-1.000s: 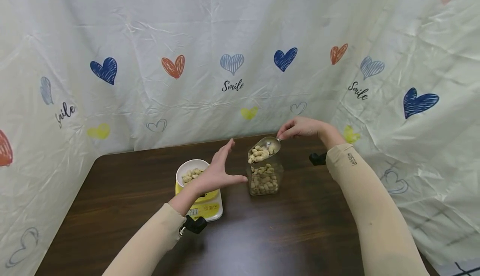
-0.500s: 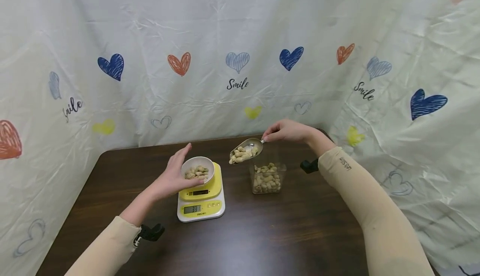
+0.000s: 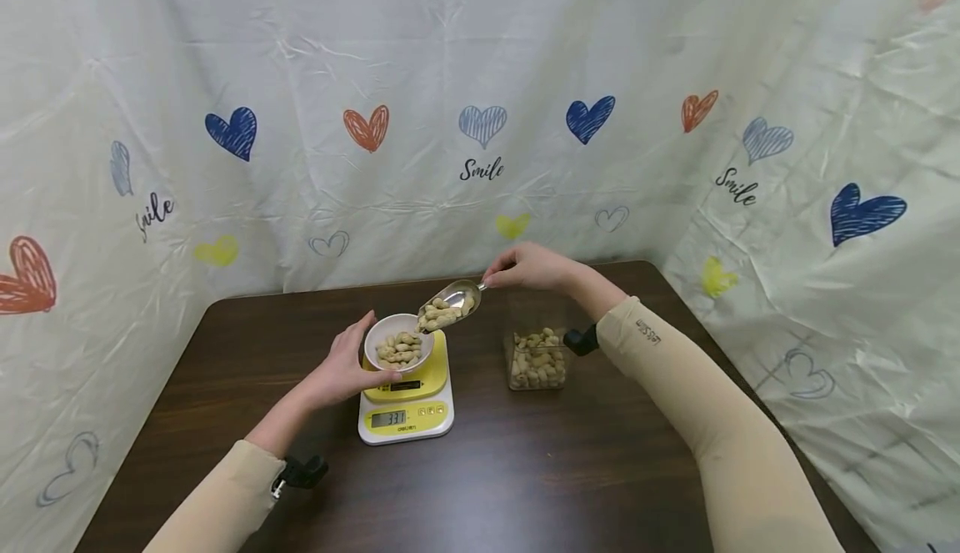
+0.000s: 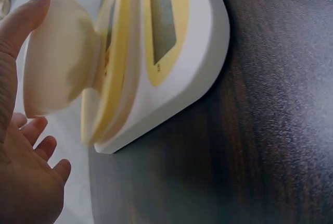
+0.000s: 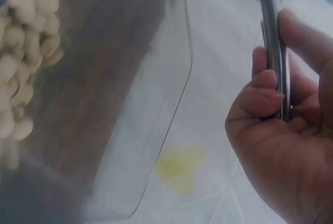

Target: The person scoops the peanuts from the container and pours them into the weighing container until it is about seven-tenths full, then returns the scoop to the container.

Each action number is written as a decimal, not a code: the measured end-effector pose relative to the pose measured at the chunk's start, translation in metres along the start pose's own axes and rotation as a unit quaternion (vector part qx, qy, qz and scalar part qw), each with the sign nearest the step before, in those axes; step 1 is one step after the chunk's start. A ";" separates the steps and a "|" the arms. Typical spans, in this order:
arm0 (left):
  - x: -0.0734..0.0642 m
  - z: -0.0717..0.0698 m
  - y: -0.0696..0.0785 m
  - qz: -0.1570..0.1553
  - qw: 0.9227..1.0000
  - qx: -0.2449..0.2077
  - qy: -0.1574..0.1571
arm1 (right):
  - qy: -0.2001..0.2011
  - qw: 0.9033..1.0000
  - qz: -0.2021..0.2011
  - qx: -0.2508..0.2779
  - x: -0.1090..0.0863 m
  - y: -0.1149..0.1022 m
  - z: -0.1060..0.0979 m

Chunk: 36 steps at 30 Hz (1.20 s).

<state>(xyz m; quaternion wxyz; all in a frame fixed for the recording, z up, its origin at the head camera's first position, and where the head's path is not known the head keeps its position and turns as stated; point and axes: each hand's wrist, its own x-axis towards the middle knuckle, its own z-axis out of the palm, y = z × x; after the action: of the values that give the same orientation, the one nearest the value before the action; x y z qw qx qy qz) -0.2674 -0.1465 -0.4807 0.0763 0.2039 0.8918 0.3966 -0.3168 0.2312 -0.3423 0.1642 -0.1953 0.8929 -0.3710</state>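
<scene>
A metal scoop (image 3: pixel 452 303) loaded with peanuts is tilted over the right rim of a white bowl (image 3: pixel 372 359). My right hand (image 3: pixel 536 268) grips the scoop by its thin handle (image 5: pixel 274 52). More peanuts (image 3: pixel 400 350) lie in the bowl, which stands on a yellow and white kitchen scale (image 3: pixel 431 419); the display reads about 331. Around the bowl's left side, my left hand (image 3: pixel 341 374) holds it between thumb and fingers. Seen from the left wrist, the thumb (image 4: pixel 31 13) lies against the bowl's rim.
A clear square container (image 3: pixel 536 379) of peanuts stands right of the scale, under my right forearm. The dark wooden table (image 3: pixel 487 486) runs back to a white curtain (image 3: pixel 420 228) printed with hearts.
My right hand has carried the loaded scoop leftward from above the container to the bowl. The left hand has moved left, away from the container, to the bowl's side.
</scene>
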 end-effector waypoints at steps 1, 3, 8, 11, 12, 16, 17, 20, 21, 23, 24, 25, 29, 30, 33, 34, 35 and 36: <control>0.000 0.001 -0.002 -0.002 1.000 0.002 -0.001 | 0.005 1.000 0.001 -0.003 0.002 -0.004 0.003; 0.001 0.002 -0.005 -0.008 1.000 0.006 -0.003 | 0.012 1.000 -0.001 -0.009 0.006 -0.010 0.009; 0.001 0.004 -0.005 -0.015 1.000 0.010 -0.009 | 0.032 0.998 -0.016 -0.049 0.017 -0.023 0.018; 0.000 0.004 -0.003 -0.012 1.000 0.004 -0.008 | 0.041 0.997 -0.022 -0.067 0.021 -0.028 0.020; 0.000 0.004 -0.003 -0.011 1.000 0.002 -0.008 | 0.043 0.996 -0.024 -0.070 0.022 -0.029 0.020; 0.000 0.004 -0.004 -0.008 1.000 0.002 -0.007 | 0.043 0.996 -0.027 -0.077 0.023 -0.031 0.019; -0.001 0.004 -0.004 -0.008 1.000 0.002 -0.007 | 0.042 0.996 -0.029 -0.078 0.023 -0.031 0.019; -0.001 0.003 -0.006 -0.010 1.000 0.001 -0.008 | 0.042 0.996 -0.032 -0.075 0.020 -0.031 0.016; -0.002 0.003 -0.006 -0.010 1.000 0.001 -0.007 | 0.044 0.996 -0.032 -0.074 0.019 -0.030 0.015; -0.002 0.003 -0.006 -0.008 1.000 0.001 -0.005 | 0.048 0.996 -0.032 -0.067 0.014 -0.028 0.012; -0.003 0.003 -0.005 -0.007 1.000 0.000 -0.004 | 0.050 0.996 -0.032 -0.061 0.011 -0.027 0.009; -0.004 0.003 -0.004 -0.006 1.000 0.001 -0.001 | 0.051 0.997 -0.032 -0.054 0.008 -0.025 0.007; -0.008 0.000 0.005 0.002 1.000 0.002 0.016 | 0.055 0.998 -0.029 -0.026 -0.009 -0.014 -0.009; -0.008 -0.001 0.009 0.006 1.000 0.003 0.020 | 0.056 0.998 -0.026 -0.019 -0.014 -0.011 -0.013; -0.009 -0.003 0.024 0.029 0.999 0.000 0.031 | 0.061 0.998 -0.013 -0.002 -0.030 0.001 -0.028; -0.009 -0.002 0.030 0.038 0.999 -0.003 0.032 | 0.062 0.998 -0.007 0.004 -0.035 0.005 -0.033; -0.008 -0.002 0.036 0.046 0.998 -0.005 0.032 | 0.064 0.998 -0.001 0.009 -0.040 0.009 -0.037; -0.008 -0.001 0.042 0.056 0.998 -0.009 0.030 | 0.067 0.998 0.004 0.011 -0.045 0.013 -0.041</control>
<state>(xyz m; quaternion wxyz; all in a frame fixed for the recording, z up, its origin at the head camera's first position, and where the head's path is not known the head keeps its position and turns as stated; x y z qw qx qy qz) -0.2475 -0.1253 -0.4492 0.0291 0.2405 0.8773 0.4144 -0.2987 0.2847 -0.3174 0.1076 -0.1644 0.8984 -0.3928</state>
